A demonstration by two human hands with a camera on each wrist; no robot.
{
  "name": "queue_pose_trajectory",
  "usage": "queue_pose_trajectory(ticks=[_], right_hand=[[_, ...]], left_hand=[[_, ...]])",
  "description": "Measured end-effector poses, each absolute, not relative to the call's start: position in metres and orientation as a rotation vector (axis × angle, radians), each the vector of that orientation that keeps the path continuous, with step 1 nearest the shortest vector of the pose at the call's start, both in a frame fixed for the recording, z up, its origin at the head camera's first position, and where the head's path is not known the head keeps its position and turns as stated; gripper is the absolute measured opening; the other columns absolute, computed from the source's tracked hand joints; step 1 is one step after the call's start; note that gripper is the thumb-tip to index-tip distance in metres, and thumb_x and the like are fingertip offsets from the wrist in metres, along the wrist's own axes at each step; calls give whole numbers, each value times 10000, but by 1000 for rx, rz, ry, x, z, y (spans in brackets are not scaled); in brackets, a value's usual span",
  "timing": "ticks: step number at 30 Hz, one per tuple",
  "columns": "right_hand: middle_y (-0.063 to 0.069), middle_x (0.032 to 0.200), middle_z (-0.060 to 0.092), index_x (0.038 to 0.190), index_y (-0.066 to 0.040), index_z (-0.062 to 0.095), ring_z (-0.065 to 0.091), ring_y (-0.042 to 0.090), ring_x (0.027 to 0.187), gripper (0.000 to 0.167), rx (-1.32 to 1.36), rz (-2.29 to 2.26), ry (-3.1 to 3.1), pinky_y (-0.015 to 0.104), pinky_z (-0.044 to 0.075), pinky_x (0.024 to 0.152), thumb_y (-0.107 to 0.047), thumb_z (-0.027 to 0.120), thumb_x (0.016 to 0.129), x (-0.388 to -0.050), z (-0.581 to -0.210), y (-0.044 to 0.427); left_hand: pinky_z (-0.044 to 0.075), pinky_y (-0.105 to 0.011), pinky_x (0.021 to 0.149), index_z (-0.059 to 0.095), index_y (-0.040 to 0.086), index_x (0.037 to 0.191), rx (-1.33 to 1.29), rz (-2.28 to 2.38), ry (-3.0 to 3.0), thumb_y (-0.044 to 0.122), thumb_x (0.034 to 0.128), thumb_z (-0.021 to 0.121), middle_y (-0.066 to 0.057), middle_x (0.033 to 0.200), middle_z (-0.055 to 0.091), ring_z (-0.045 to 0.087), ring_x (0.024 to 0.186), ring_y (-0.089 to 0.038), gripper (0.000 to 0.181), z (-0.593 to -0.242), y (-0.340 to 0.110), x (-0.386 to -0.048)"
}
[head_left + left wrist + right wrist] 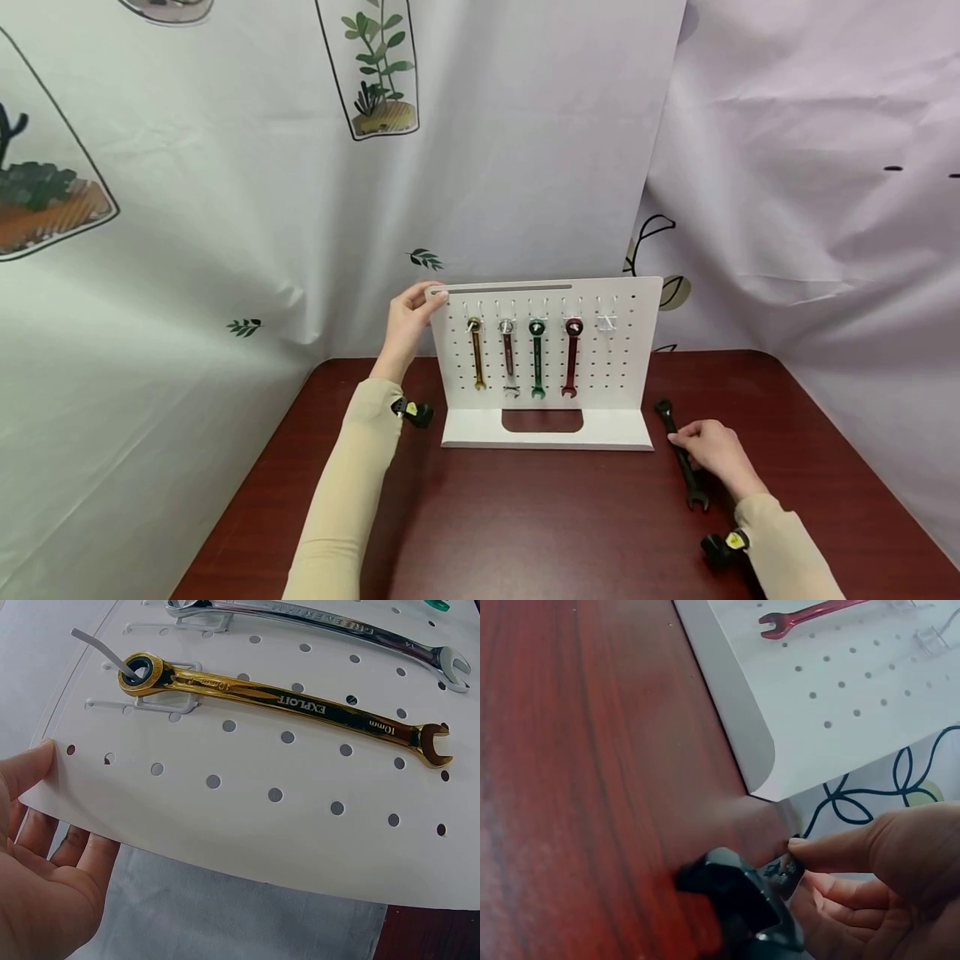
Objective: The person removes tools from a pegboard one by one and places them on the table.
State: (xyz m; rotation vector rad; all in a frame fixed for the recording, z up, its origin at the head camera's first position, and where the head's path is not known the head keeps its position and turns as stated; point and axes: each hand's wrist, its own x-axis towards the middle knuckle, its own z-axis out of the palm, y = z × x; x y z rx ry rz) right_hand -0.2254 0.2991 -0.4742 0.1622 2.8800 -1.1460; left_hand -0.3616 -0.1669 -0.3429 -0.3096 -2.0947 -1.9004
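A white pegboard stand (630,358) is held at its upper left corner by my left hand (407,318). In the left wrist view, that hand's thumb lies on the board's front face and its fingers are behind the edge. My right hand (716,452) pinches the shaft of a black wrench (685,468) beside the board's right end, open jaw towards me. Whether this wrench touches the table is unclear. Hanging on the board are a gold wrench (300,705), a silver wrench (508,354), a green wrench (537,358) and a red wrench (572,358).
Right of the red wrench, another clear hook (607,322) is fixed to the board. The stand's base (480,429) rests on a dark red wooden table (540,517). A white printed cloth (525,167) hangs behind the table.
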Motion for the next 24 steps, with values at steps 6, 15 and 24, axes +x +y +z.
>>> queue_pose_trajectory(ticks=[6,15,24], right_hand=[[75,761,646,961,91,691,628,160,599,268,174,-1154,2865,349,527,596,-177,677,947,-227,-473,300],[79,759,646,922,62,700,639,159,600,246,207,-1132,2861,390,544,627,-183,685,936,-227,-471,301],[104,817,664,920,55,701,640,161,626,241,219,-1126,2865,402,547,644,-186,700,932,-226,-471,299]], left_hand=[[493,-313,745,705,110,1202,-319,-1909,-2088,337,912,771,-20,1042,724,637,885,-152,374,-342,-167,-362],[507,-319,750,708,105,1193,-323,-1912,-2082,325,919,766,-28,1031,724,643,891,-159,356,-342,-167,-361],[498,-317,748,708,111,1191,-319,-1903,-2093,319,921,763,-24,1025,724,639,895,-156,345,-341,-167,-360]])
